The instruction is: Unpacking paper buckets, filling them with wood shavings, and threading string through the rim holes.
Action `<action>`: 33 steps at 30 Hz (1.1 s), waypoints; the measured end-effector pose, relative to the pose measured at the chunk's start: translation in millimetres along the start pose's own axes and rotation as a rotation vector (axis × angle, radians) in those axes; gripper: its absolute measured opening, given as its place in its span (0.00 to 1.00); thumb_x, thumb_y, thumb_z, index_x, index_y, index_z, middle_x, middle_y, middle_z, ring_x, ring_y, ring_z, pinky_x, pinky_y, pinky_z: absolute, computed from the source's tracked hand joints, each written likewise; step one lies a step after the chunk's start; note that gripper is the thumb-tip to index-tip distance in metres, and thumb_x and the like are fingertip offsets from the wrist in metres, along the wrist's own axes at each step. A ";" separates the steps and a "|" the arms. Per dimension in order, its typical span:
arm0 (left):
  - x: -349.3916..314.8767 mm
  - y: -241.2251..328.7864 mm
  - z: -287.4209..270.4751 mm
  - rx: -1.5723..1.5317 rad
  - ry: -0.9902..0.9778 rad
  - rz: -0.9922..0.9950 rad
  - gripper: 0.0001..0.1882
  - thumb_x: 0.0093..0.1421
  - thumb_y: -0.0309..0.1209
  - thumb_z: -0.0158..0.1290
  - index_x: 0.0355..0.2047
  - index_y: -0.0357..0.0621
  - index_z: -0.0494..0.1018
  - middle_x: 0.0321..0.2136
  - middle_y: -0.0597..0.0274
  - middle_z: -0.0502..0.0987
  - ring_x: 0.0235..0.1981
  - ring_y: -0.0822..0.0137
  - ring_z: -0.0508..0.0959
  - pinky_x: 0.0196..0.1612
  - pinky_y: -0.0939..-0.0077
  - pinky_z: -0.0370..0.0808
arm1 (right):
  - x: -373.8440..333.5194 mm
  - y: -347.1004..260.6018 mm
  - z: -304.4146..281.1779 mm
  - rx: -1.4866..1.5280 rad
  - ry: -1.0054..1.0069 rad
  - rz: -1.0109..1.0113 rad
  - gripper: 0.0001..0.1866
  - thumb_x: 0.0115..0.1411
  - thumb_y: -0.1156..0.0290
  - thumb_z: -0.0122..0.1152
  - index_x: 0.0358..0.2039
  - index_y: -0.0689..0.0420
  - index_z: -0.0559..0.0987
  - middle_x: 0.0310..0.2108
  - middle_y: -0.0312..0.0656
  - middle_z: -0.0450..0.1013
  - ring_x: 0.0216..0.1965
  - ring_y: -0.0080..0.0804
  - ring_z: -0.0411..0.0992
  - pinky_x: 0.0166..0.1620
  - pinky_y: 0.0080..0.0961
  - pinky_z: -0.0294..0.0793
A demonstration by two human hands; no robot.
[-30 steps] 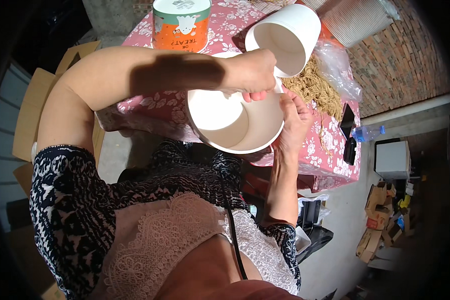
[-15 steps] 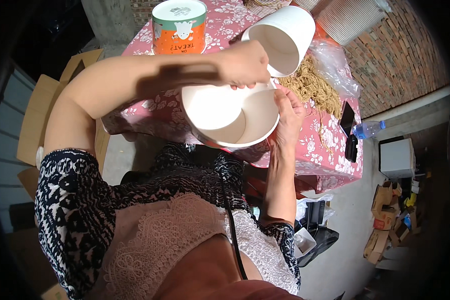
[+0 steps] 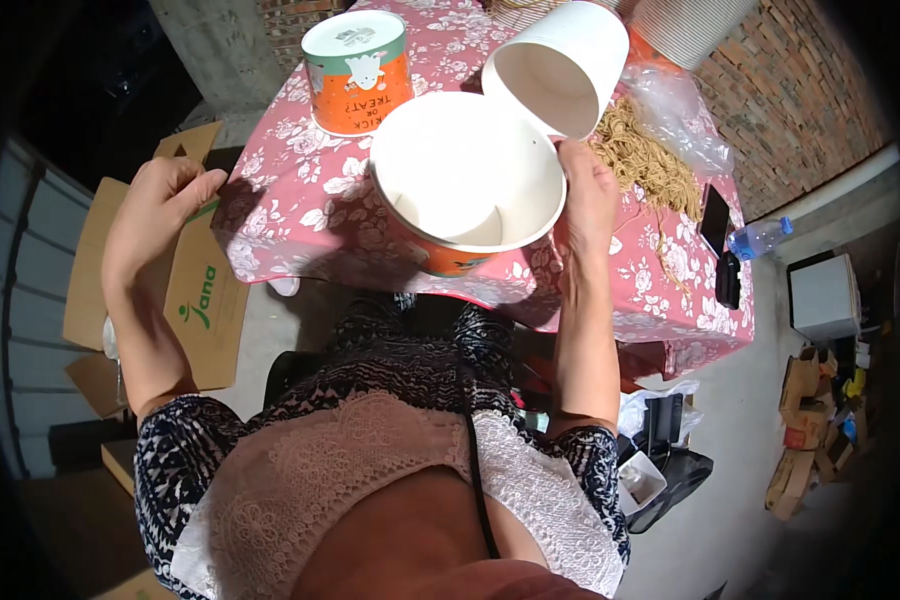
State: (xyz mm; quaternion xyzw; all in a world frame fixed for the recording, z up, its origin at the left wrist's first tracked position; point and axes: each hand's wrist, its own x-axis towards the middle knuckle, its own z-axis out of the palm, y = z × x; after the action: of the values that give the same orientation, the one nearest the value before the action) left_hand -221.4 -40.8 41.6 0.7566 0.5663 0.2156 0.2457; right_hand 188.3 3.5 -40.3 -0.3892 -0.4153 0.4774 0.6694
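My right hand grips the right rim of a paper bucket, thumb near the edge and fingers outside. The bucket is white inside with an orange printed outside, and its mouth tilts up toward me. A small dark spot shows on its inner wall near my right thumb. My left hand is off to the left, beyond the table's left edge and above a cardboard box. Its fingers are curled with the thumb forward; whatever they hold, if anything, is not visible.
An upside-down orange and green bucket stands at the back left of the flowered tablecloth. A white bucket lies on its side beside tan cord and clear plastic. A phone and a bottle are at right.
My left hand has left the bucket's far rim and swung out to the left. The bucket now shows its mouth more fully, with my right hand still on its rim.
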 end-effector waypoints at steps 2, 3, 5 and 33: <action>-6.8 7.8 5.9 0.220 0.307 0.008 0.17 0.62 0.37 0.54 0.26 0.31 0.74 0.13 0.65 0.69 0.16 0.77 0.67 0.20 0.77 0.62 | 1.6 -7.0 0.6 0.024 0.018 0.004 0.15 0.65 0.68 0.47 0.35 0.66 0.78 0.24 0.35 0.72 0.23 0.19 0.66 0.27 0.17 0.67; -9.0 15.7 6.2 0.181 0.313 -0.022 0.15 0.63 0.34 0.54 0.30 0.30 0.74 0.19 0.65 0.72 0.21 0.78 0.69 0.24 0.80 0.65 | 0.8 -14.1 0.6 0.037 0.034 0.031 0.16 0.66 0.68 0.45 0.37 0.67 0.77 0.23 0.35 0.69 0.21 0.19 0.64 0.25 0.18 0.65; -8.1 27.7 15.6 0.024 0.342 0.093 0.13 0.63 0.31 0.53 0.31 0.30 0.74 0.22 0.65 0.73 0.24 0.78 0.70 0.26 0.81 0.66 | -3.8 -21.7 -2.8 0.176 0.001 0.016 0.18 0.67 0.67 0.41 0.40 0.71 0.73 0.22 0.35 0.65 0.21 0.20 0.61 0.23 0.19 0.63; 29.4 145.0 142.9 -0.174 0.102 0.964 0.06 0.52 0.20 0.56 0.26 0.40 0.70 0.30 0.60 0.76 0.40 0.53 0.76 0.45 0.62 0.72 | -123.0 -58.8 3.8 -0.457 -0.290 -0.255 0.06 0.57 0.80 0.61 0.36 0.64 0.80 0.27 0.36 0.76 0.26 0.16 0.71 0.30 0.15 0.70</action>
State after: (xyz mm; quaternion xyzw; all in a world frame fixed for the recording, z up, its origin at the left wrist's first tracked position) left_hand -18.3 -65.2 20.0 0.8976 0.1430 0.3883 0.1522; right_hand 178.8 -128.6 -7.7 -0.4025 -0.6488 0.3340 0.5527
